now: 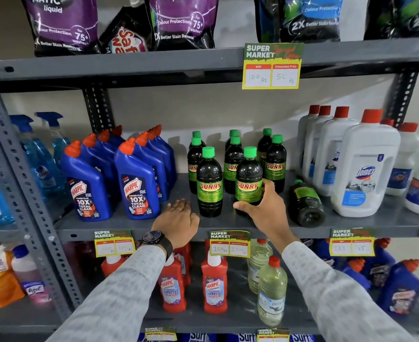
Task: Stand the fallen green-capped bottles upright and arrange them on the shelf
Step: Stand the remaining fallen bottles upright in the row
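**One bottle still down, right hand on a standing one**

Right hand (265, 206) wraps the lower body of an upright front-row bottle (248, 180), thumb at the base, fingers around the label side. Left hand (179, 218) lies flat, fingers spread, on the shelf (129, 224), holding nothing. Eight green-capped bottles stand in the middle group. The fallen bottle (306, 202) lies on its side just right of them, base toward the camera, cap pointing back, beside the white jugs (363, 166). Bottles look like stiff plastic, full of dark liquid, so fairly heavy; smooth label likely slippery. Best grip: around the mid-body, then tip up.
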`<state>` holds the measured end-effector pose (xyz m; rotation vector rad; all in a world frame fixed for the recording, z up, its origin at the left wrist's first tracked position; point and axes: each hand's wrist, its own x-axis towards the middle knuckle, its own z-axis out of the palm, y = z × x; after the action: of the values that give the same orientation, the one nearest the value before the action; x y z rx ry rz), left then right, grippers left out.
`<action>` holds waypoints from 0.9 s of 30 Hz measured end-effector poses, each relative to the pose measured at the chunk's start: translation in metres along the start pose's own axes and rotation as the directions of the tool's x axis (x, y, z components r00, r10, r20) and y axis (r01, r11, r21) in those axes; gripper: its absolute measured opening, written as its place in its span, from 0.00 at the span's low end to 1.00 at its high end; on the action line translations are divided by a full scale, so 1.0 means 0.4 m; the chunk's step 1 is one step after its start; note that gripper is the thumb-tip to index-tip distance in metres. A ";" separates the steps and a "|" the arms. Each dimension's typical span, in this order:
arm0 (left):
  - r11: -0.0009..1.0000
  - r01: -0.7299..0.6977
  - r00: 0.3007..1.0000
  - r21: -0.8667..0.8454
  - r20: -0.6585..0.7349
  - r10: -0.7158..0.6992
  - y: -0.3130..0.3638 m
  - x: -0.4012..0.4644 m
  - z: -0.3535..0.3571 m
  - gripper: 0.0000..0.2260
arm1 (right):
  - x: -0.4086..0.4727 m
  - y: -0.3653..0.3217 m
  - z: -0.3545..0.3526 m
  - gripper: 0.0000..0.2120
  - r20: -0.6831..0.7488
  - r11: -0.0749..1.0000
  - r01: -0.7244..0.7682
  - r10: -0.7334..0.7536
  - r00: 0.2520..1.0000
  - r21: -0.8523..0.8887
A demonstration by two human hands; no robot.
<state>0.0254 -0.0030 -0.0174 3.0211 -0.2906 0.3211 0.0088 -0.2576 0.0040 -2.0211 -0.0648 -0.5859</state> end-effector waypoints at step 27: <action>1.000 0.013 1.000 -0.022 0.000 -0.013 0.003 0.000 0.002 0.28 | 0.148 -0.013 -0.295 0.29 0.085 0.692 -0.316 0.479 0.874 -0.650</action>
<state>0.0254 -0.0043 -0.0180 2.9999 -0.2731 0.3148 0.0150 -0.3657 0.0799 -2.6370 0.4808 -0.0466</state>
